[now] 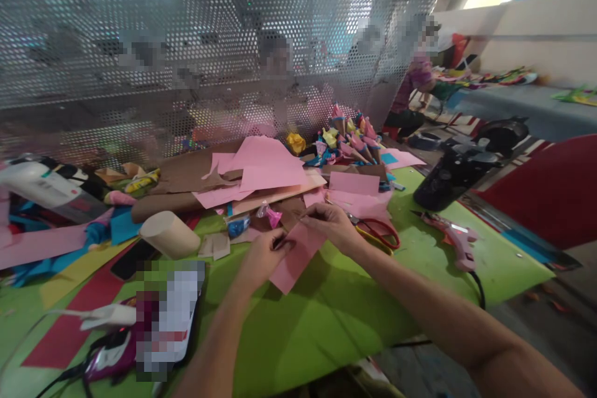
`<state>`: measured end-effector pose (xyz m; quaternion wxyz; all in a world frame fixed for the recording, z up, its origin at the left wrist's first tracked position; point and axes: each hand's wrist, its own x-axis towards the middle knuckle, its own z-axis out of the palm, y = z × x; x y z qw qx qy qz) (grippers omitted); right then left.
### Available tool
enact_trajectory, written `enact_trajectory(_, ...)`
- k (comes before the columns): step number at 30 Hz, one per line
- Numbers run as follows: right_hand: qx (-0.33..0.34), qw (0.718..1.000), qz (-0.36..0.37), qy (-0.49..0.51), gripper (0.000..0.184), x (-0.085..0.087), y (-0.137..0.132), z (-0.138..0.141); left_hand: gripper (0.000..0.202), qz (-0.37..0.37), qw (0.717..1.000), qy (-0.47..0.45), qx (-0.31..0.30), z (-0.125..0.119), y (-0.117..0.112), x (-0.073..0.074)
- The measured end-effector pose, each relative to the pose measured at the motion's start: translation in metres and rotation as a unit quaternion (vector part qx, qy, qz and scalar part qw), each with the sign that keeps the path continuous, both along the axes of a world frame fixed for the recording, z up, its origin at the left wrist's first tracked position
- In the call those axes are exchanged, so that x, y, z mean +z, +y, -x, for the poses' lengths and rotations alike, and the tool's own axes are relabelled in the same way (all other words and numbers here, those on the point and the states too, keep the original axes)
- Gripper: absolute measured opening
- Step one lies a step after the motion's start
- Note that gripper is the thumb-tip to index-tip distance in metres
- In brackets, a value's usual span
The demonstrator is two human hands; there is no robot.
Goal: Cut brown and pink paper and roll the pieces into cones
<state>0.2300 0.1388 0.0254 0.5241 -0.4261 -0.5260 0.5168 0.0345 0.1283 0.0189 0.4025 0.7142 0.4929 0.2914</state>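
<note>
Both my hands grip one small sheet of pink paper [298, 256] over the green table cover [303, 329]. My left hand [262, 259] pinches its left edge with closed fingers. My right hand [329, 224] pinches the upper right edge. Red-handled scissors [379, 231] lie just right of my right hand. A small pink and blue wrapped piece [270, 215] lies just beyond the paper.
Pink and brown sheets [265, 174] are piled behind, with paper cones [354, 140] further back. A pink glue gun [454, 239] and a black device [454, 177] sit at the right. A beige roll [170, 234] and a phone [133, 259] lie left. A perforated metal screen [209, 50] has people behind it.
</note>
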Motion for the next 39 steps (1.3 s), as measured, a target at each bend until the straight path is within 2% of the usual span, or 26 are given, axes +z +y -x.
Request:
enact_trajectory(4, -0.036, 0.999, 0.004, 0.004, 0.039, -0.001, 0.002, -0.004, 0.024, 0.015, 1.0, -0.021, -0.006, 0.0, 0.0, 0.002)
enact_trajectory(9, -0.056, 0.997, 0.009, 0.056, 0.04, 0.004, 0.005, -0.014, 0.032, 0.024, 0.994, -0.075, 0.072, -0.001, 0.002, 0.004)
enact_trajectory(15, 0.041, 0.997, 0.071, 0.008, 0.043, -0.001, 0.003, -0.006, 0.043, 0.064, 0.971, -0.206, 0.105, -0.003, 0.002, 0.006)
enact_trajectory(17, 0.046, 0.996, 0.077, 0.006, 0.045, -0.004, 0.003, -0.003, 0.045, 0.082, 0.965, -0.227, 0.098, -0.004, 0.002, 0.006)
enact_trajectory(22, -0.001, 0.999, 0.042, 0.01, 0.041, -0.003, 0.0, -0.002, 0.045, 0.099, 0.966, -0.222, 0.086, -0.003, 0.003, 0.002)
enact_trajectory(28, 0.07, 0.993, 0.097, -0.01, 0.043, -0.004, -0.003, 0.003, 0.044, 0.078, 0.957, -0.251, 0.126, -0.002, 0.005, -0.004)
enact_trajectory(34, 0.04, 0.996, 0.078, -0.003, 0.039, -0.008, -0.002, 0.003, 0.042, 0.062, 0.958, -0.248, 0.131, -0.003, 0.004, -0.002)
enact_trajectory(39, 0.094, 0.988, 0.124, -0.011, 0.041, -0.011, -0.007, 0.007, 0.038, 0.023, 0.95, -0.264, 0.165, -0.004, 0.005, -0.004)
